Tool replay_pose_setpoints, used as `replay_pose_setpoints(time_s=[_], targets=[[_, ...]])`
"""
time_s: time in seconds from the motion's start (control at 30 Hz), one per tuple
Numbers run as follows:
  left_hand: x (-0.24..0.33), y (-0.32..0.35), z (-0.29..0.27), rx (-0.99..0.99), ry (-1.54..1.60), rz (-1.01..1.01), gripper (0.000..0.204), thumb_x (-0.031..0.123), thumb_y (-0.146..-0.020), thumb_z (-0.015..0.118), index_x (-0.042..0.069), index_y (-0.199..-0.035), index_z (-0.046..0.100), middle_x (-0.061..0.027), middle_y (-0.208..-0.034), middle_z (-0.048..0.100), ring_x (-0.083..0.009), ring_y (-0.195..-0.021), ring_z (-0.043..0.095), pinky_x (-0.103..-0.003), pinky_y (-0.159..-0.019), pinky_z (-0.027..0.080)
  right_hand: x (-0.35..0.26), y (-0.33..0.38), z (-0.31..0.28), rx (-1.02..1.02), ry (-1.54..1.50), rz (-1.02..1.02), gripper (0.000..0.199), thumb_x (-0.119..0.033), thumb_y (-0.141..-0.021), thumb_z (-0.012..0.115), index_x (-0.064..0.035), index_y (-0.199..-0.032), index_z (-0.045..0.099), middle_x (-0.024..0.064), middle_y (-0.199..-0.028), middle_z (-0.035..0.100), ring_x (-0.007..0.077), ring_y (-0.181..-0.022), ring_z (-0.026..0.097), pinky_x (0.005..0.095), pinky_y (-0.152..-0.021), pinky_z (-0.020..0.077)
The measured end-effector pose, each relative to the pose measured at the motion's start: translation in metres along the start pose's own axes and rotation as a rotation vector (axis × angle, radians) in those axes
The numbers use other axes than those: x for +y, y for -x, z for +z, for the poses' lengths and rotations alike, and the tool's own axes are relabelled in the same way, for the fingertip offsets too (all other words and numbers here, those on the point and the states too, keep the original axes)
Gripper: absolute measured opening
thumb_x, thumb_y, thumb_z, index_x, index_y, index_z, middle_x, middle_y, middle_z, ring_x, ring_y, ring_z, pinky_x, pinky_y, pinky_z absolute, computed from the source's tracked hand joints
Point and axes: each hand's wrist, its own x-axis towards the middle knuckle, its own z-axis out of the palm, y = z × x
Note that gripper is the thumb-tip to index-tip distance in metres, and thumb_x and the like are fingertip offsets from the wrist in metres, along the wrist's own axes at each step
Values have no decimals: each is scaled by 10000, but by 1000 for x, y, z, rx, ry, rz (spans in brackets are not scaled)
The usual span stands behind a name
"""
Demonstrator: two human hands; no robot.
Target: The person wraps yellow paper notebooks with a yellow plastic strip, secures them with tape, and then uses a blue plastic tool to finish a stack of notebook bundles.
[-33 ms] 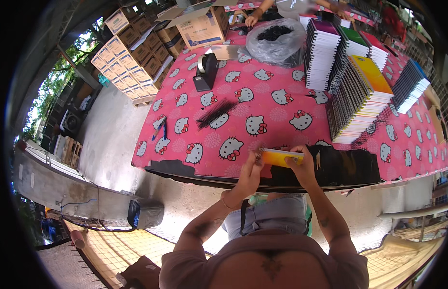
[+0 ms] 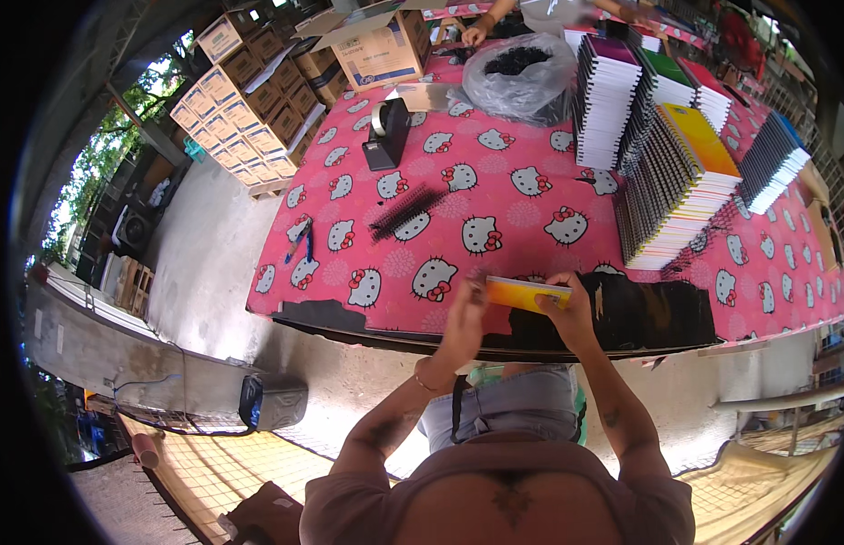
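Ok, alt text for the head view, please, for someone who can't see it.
Both hands, left hand and right hand, hold a yellow notebook at the near edge of a pink cartoon-cat tablecloth. Behind it lie a black binding comb, a tape dispenser, notebook stacks and a plastic bag.
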Motion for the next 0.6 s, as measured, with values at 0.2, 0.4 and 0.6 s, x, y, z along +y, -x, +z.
replay_pose_setpoints(time_s=[0.2, 0.4, 0.6], targets=[[48, -26, -26, -7, -376, 76, 268, 92, -994, 537, -11, -1230, 608, -45, -859, 607, -103, -673, 484, -259, -596, 414, -11, 6, 1, -125, -36, 0, 264, -70, -892, 702, -10, -1140, 631, 53, -1035, 662, 102, -965, 606, 247, -846, 489], [63, -15, -33, -135, -570, 4, 194, 128, -936, 660, 36, -1098, 717, -53, -714, 588, -122, -602, 523, -262, -524, 388, -4, 4, 4, -112, -76, -11, 221, -95, -923, 682, -3, -1124, 662, 49, -1031, 671, 96, -949, 613, 236, -841, 497], [52, -20, -31, -68, -588, 123, 190, 94, -893, 706, 25, -1069, 701, -82, -774, 635, -165, -648, 598, -282, -568, 473, -11, 4, 2, -124, -33, -30, 225, -96, -921, 685, -3, -1123, 661, 50, -1027, 670, 90, -947, 608, 234, -832, 492]])
